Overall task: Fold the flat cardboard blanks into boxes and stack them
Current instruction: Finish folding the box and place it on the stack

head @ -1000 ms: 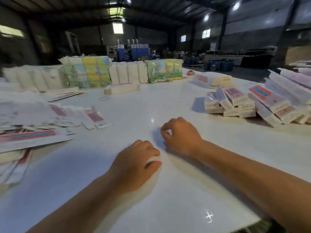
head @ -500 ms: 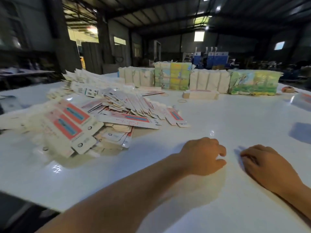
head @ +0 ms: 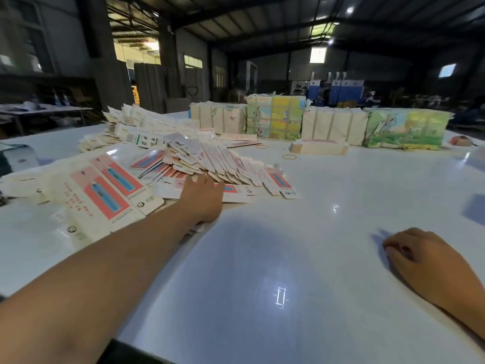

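- Reaching out over the white table, the left hand lies on the near edge of the pile of flat cardboard blanks.
- Its fingers look stretched out flat on the top cards. It does not seem to be pinching any card yet, but the fingertips are hard to see.
- The right hand rests on the bare table, well apart from the pile. Its fingers are loosely bent and it holds nothing.
- The blanks look thin and light, like stiff paper. One card should lift with almost no push.
- They look shiny and smooth, so I think they will slide over each other. Grabbing one may drag others along.
- They bend easily, so a hard squeeze could crease a card in the wrong spot.
- A good place to hold is the near edge of one loose card, thumb under and fingers on top.
- The pile is spread like a fan, with more big blanks lying just beside the left arm, on its left side.
- The card under the left hand is touching the palm, so it is ready to be picked.
- Far back on the table stand wrapped bundles, and one folded box lies in front of them.
- No blank is being folded yet, so I think this is the picking-up step.
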`<state>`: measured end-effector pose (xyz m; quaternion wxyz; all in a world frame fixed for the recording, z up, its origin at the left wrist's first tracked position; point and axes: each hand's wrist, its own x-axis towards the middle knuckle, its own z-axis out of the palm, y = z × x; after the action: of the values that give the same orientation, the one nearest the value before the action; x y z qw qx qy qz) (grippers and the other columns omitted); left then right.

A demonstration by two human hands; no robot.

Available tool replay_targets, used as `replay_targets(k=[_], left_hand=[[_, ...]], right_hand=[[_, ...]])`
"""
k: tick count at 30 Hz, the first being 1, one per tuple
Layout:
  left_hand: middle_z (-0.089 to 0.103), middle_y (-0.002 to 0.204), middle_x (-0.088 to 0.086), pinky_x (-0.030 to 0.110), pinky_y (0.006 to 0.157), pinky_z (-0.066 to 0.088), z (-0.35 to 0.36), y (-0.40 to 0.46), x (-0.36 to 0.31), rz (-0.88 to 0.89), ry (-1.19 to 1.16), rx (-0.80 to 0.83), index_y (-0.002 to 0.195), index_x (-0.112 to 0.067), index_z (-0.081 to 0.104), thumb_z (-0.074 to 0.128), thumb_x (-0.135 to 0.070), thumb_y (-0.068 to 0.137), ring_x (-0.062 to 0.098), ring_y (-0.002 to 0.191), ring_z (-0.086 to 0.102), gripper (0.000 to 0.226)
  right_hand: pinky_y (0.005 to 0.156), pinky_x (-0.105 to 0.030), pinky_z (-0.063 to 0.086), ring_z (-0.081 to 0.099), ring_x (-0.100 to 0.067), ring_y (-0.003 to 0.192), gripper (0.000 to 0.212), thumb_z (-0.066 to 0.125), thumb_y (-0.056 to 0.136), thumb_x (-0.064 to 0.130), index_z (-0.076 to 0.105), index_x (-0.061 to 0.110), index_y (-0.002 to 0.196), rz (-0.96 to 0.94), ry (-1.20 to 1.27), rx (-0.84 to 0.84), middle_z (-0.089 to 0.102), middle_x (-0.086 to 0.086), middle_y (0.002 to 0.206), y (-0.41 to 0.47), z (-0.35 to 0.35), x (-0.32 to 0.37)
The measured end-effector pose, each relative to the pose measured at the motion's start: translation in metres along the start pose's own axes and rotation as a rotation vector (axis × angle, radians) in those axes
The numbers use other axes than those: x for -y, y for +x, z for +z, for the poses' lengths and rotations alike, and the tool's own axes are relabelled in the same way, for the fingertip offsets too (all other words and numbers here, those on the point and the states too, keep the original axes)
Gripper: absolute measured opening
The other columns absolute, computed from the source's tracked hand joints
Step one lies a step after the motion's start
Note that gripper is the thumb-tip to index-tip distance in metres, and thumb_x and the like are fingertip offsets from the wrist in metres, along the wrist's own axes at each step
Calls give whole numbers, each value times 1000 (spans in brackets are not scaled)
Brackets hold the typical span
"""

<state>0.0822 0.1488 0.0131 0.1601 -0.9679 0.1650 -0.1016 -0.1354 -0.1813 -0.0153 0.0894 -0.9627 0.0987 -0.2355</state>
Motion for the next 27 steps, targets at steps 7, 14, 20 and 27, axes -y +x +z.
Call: replay_targets(k=[7, 14, 20, 27], left_hand=[[31, 145, 13, 56, 112, 11, -45, -5, -27, 80, -59, -154, 148, -23, 12, 35, -36, 96, 31, 133, 28, 59], [46, 130, 5, 43, 101, 32, -81, -59, -137, 405, -310, -405, 142, -30, 23, 40, -50, 90, 25, 116, 46, 59], [50, 122, -1, 27, 76, 36, -46, -81, -179, 511, -324, -434, 145, -30, 21, 30, -63, 89, 18, 105, 50, 65], [46, 121, -7, 22, 69, 32, -47, -79, -177, 523, -399, -423, 146, -31, 14, -13, -75, 65, 11, 103, 46, 96]], right_hand=[[70, -34, 42, 57, -31, 82, 17, 60, 85, 12, 70, 18, 74, 6, 11, 35, 56, 1, 82, -3, -9, 10], [78, -35, 42, 53, -30, 93, 18, 53, 89, 14, 70, 10, 84, 102, 73, 64, 62, -7, 94, -2, -9, 8], [72, -30, 44, 61, -22, 86, 21, 52, 88, 1, 73, 7, 88, 262, 440, 52, 69, -10, 95, 1, -12, -2], [62, -30, 54, 67, -21, 76, 35, 43, 85, -11, 71, 9, 80, 427, 1139, -46, 72, -9, 88, -3, -28, 1]])
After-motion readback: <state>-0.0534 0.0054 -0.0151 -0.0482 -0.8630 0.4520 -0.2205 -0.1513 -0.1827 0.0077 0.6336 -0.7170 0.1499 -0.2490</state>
